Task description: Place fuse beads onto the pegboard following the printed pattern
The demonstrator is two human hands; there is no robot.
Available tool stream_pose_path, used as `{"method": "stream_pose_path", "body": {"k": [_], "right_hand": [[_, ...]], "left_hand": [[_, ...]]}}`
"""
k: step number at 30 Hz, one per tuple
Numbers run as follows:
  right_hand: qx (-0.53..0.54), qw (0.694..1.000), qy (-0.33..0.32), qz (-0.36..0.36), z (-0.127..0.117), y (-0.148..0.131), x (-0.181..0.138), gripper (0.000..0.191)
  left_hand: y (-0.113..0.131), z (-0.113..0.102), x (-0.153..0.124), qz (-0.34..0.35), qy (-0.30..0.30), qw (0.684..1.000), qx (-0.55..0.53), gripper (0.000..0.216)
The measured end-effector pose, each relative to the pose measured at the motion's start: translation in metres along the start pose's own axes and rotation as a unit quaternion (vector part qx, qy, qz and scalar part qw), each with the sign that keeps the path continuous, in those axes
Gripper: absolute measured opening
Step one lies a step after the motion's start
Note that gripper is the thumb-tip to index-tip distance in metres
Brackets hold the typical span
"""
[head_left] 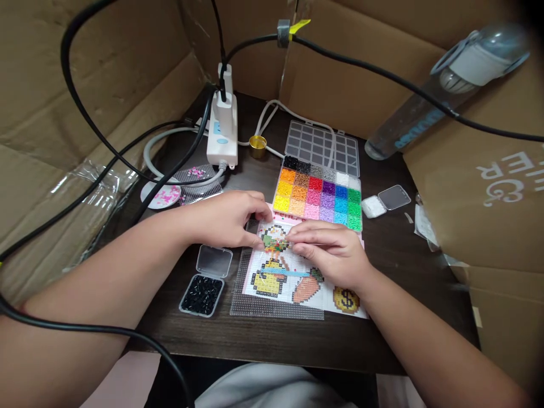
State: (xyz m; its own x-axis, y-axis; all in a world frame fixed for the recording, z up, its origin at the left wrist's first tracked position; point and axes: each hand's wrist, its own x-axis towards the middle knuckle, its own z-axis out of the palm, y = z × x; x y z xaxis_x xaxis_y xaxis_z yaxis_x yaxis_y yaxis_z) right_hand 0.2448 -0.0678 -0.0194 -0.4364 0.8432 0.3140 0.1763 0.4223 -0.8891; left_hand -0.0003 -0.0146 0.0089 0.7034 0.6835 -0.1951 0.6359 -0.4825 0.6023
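Observation:
A printed pattern sheet (266,287) with pixel pictures, among them a carrot and a yellow pot, lies with a clear pegboard (278,309). My left hand (232,221) rests at the sheet's upper left, thumb and fingers apart, holding nothing visible. Over the upper middle of the sheet, my right hand (334,249) is closed in a pinch; what is between its fingertips is too small to make out. Small green and orange beads (274,245) lie between the two hands. A thin light-blue stick (284,272) lies across the sheet below them.
Behind the hands stands a divided box of coloured beads (321,195). A small case of black beads (202,294) sits at left, near a white dish (148,195) of pink beads. A power strip (222,139), black cables (100,133) and a leaning bottle (429,107) are around.

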Motion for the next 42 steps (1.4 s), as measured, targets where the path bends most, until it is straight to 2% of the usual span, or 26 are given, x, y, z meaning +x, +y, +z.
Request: {"method": "stream_pose_path", "body": {"k": [4,10,17,23,33,39,42], "right_hand": [[-0.002,0.999,0.005,0.042,-0.005,0.0,-0.004,0.008],[-0.005,0.999,0.018,0.045,-0.004,0.002,-0.004,0.008],[-0.011,0.992,0.087,0.086,-0.013,0.002,-0.004,0.005],[0.01,0.997,0.025,0.067,-0.008,0.001,-0.004,0.005],[-0.005,0.992,0.083,0.09,-0.009,0.001,-0.004,0.007],[0.01,0.997,0.047,0.064,-0.007,0.0,-0.003,0.009],[0.005,0.997,0.05,0.057,-0.008,0.001,-0.003,0.01]], "left_hand": [[-0.001,0.0,0.001,-0.002,0.002,1.0,0.003,0.039],[-0.001,0.001,0.001,-0.006,-0.005,1.0,0.003,0.04],[0.002,-0.002,0.0,-0.013,-0.007,1.0,0.01,0.04],[0.0,-0.001,0.0,-0.011,-0.005,1.0,-0.001,0.041],[-0.001,-0.001,-0.001,-0.008,-0.004,1.0,-0.001,0.039],[-0.002,0.0,0.0,-0.01,-0.005,1.0,-0.003,0.04],[-0.002,0.001,0.0,-0.009,-0.005,1.0,-0.003,0.041]]}}
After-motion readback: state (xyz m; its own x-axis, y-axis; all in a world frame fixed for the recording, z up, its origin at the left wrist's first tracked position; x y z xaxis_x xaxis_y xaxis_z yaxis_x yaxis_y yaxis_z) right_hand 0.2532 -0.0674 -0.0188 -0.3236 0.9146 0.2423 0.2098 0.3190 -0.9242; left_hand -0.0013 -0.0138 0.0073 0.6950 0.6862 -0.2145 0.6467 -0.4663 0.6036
